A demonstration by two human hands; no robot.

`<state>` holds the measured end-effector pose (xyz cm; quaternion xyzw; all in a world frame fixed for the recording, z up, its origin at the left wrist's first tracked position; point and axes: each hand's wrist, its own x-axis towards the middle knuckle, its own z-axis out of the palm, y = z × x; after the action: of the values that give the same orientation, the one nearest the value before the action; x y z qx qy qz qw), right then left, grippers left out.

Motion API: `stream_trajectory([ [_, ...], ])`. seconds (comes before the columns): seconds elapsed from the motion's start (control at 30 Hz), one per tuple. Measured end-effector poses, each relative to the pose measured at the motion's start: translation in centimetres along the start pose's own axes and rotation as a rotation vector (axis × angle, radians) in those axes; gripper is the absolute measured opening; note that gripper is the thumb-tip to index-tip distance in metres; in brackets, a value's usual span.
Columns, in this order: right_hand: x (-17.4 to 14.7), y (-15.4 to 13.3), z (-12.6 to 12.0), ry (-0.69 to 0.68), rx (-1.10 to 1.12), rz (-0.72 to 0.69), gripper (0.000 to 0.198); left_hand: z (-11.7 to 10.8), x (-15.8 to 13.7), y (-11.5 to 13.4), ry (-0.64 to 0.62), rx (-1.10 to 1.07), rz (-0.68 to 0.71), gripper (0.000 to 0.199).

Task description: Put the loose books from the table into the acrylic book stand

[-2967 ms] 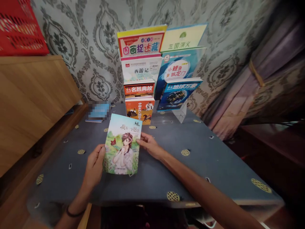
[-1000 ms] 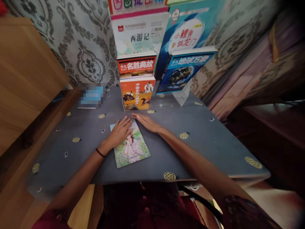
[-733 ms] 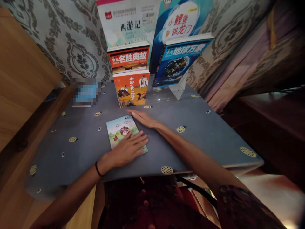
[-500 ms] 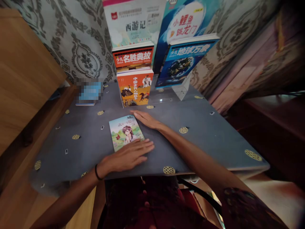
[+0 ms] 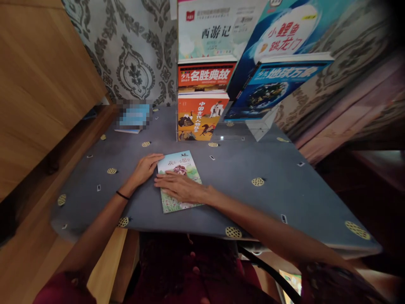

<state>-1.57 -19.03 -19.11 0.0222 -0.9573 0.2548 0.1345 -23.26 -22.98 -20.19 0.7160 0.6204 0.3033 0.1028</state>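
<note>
A thin paperback book (image 5: 182, 207) with a pale blue and green illustrated cover lies closed on the cloth-covered table (image 5: 234, 169). Across the middle of its cover rests my right hand (image 5: 182, 185), open and flat, fingers pointing left, hiding part of the drawn figure. At the book's upper left edge is my left hand (image 5: 145, 169), fingers stretched out and their tips touching the corner. A black band (image 5: 122, 195) circles the left wrist. Neither hand grips anything.
Beyond the book, a clear stand (image 5: 261, 128) props up several books, among them an orange one (image 5: 201, 116) and a blue one (image 5: 275, 90). A blurred blue book (image 5: 135, 116) lies at the back left. Wooden furniture (image 5: 44, 84) borders the left side.
My right hand has moved from the book's top edge down onto the cover. My left hand has slid off the lower cover to the upper left edge. The view has shifted left.
</note>
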Motion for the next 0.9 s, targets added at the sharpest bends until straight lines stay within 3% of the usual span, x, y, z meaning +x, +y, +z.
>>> stream_trajectory([
  [0.17, -2.8, -3.1, 0.6, -0.03, 0.092, -0.089, 0.038, 0.2, -0.1, -0.3, 0.009, 0.035, -0.013, 0.038],
  [0.27, -4.3, -4.1, 0.7, -0.034, 0.1, -0.069, 0.04, 0.4, -0.1, -0.5, 0.007, 0.065, -0.008, 0.039],
  [0.47, -6.4, -3.1, 0.5, 0.095, 0.039, 0.182, 0.046, 0.4, -0.3, -0.2, -0.006, 0.119, -0.009, 0.04],
  [0.67, -7.3, -0.3, 1.1, 0.308, -0.053, 0.464, 0.046, 1.1, -2.2, 1.9, 0.058, 0.258, -0.153, 0.041],
  [0.8, -6.7, 0.1, 1.2, 0.308, -0.145, 0.568, 0.046, 1.7, -3.6, 3.0, 0.104, 0.137, -0.197, 0.046],
  [0.9, -6.4, -0.4, 1.1, 0.276, -0.191, 0.587, 0.046, 2.0, -3.5, 3.1, 0.184, -0.105, -0.305, 0.046],
])
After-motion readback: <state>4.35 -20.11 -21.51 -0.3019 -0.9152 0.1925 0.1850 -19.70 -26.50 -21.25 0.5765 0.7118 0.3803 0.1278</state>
